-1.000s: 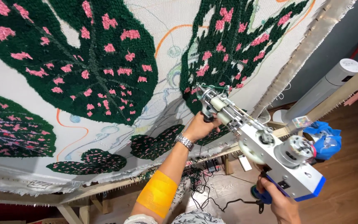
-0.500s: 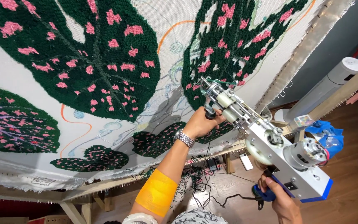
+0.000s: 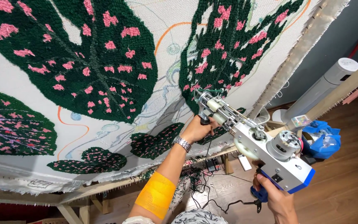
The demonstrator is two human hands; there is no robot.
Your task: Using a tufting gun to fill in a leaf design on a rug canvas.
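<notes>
I hold a white and blue tufting gun (image 3: 266, 149) in both hands. My left hand (image 3: 199, 128), with a metal watch on the wrist and a yellow band on the forearm, grips the gun's front handle. My right hand (image 3: 276, 199) grips the blue rear handle below the motor. The gun's needle end touches the stretched white cloth (image 3: 162, 49) at the lower edge of a dark green leaf (image 3: 224, 62) with pink spots. A green yarn runs into the needle end.
More tufted green leaves with pink spots cover the cloth, the largest (image 3: 88, 62) at upper left. A wooden frame (image 3: 104, 188) holds the cloth. A white tower fan (image 3: 324, 89), a blue bag (image 3: 322, 139) and black cables (image 3: 212, 195) stand on the wood floor.
The gun and both hands have shifted slightly left and down along the leaf's lower edge, with the needle end staying against the cloth.
</notes>
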